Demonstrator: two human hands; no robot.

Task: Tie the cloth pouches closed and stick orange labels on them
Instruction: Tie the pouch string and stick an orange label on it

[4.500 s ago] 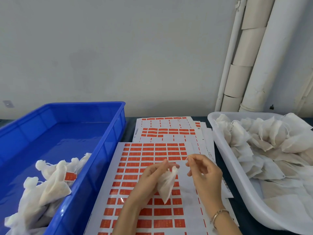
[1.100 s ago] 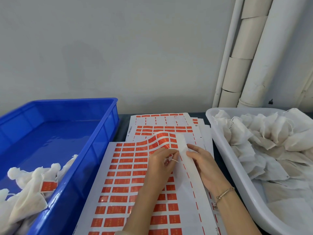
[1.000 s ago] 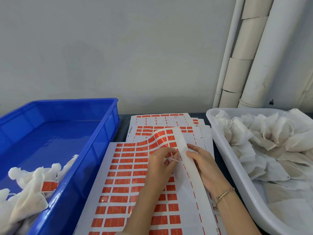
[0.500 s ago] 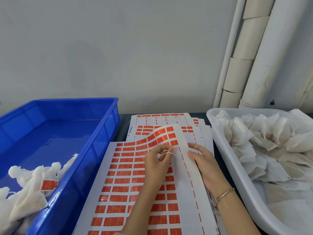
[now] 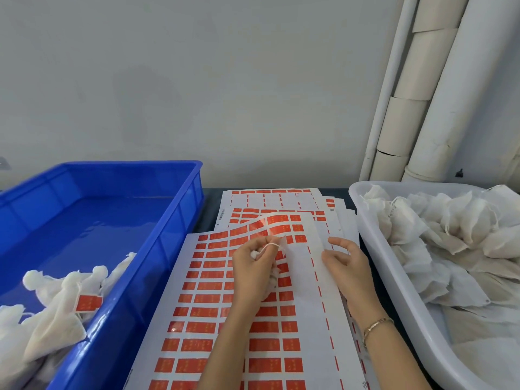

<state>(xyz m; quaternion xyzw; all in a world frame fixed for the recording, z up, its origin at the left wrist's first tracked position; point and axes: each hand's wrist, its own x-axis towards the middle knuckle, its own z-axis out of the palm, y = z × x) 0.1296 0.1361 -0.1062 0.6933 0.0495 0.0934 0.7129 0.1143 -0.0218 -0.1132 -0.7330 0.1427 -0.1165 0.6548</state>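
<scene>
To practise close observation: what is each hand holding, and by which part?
Left hand: cloth pouch, bunched in the palm. Right hand: label sheet, pinched at its lifted right edge.

Left hand [image 5: 253, 267] and right hand [image 5: 346, 267] are bare, as are both forearms [image 5: 225, 344]. Just behind the right hand, a thin gold-coloured chain bracelet [image 5: 377, 325] circles the wrist.

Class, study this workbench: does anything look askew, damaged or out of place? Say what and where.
The top label sheet is lifted and buckled at its far end, where the right hand pinches its stripped edge and the left hand grips a pouch. The sheets beneath lie fanned, not squared. Nothing looks spilled or torn.
</scene>
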